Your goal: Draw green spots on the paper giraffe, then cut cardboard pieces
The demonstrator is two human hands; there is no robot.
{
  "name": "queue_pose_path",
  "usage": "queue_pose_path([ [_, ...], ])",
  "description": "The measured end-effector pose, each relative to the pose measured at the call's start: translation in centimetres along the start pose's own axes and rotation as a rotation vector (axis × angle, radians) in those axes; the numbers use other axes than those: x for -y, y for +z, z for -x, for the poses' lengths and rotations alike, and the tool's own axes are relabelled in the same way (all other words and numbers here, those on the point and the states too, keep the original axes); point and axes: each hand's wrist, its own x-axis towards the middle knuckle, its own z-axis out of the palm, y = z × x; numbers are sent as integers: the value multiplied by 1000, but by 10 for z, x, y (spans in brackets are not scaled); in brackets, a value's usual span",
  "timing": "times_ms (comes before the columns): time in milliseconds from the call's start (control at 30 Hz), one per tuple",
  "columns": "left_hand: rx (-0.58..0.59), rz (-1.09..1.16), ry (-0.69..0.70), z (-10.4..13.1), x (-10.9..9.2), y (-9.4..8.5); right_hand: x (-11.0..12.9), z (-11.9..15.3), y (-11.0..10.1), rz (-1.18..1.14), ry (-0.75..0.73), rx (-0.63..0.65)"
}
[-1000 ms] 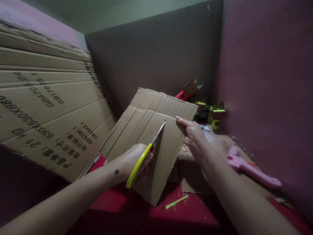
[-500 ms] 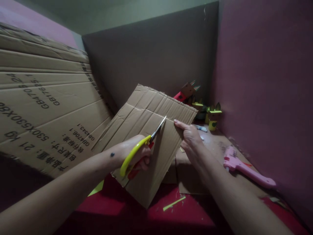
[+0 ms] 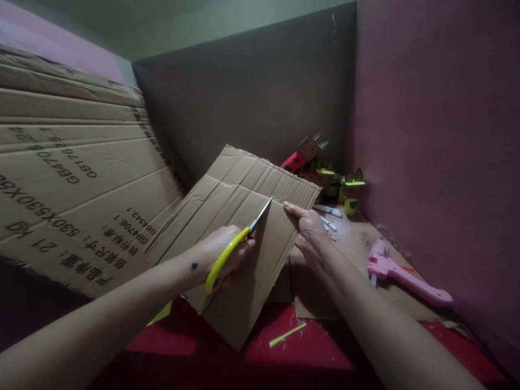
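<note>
My left hand (image 3: 229, 249) is closed round the handles of a pair of scissors (image 3: 222, 261) with a yellow loop on top. The blades point up and right over a creased piece of cardboard (image 3: 239, 211), tips near its crosswise fold. My right hand (image 3: 306, 225) grips that cardboard by its right edge, thumb on the upper face and the other fingers mostly hidden. The cardboard is tilted, its lower corner above a red surface (image 3: 300, 357). Whether the lower blade passes beneath the cardboard cannot be made out.
A large printed cardboard sheet (image 3: 81, 179) leans at the left. At the right lies a pink glue gun (image 3: 406, 279) beside the wall. Behind are small cardboard figures (image 3: 352, 196) and markers (image 3: 328, 210). A yellow paper strip (image 3: 287, 335) lies in front.
The scissor handles have come closer together, with the red loop now mostly hidden behind my fingers. The cardboard and my right hand have shifted slightly left in view.
</note>
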Motion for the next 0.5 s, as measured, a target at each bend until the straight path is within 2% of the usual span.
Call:
queue_pose_path([
  [133, -121, 16, -52, 2, 6, 14, -3, -1, 0, -12, -27, -13],
  [200, -143, 81, -75, 5, 6, 16, -4, -1, 0, -18, -47, -15],
  [267, -72, 163, -104, 9, 8, 13, -4, 0, 1, -20, -54, -3],
  [400, 174, 291, -102, 12, 15, 0, -4, 1, 2, -16, -49, 25],
  [500, 206, 304, -91, 10, 18, -7, -4, 3, 4, -20, -57, 11],
])
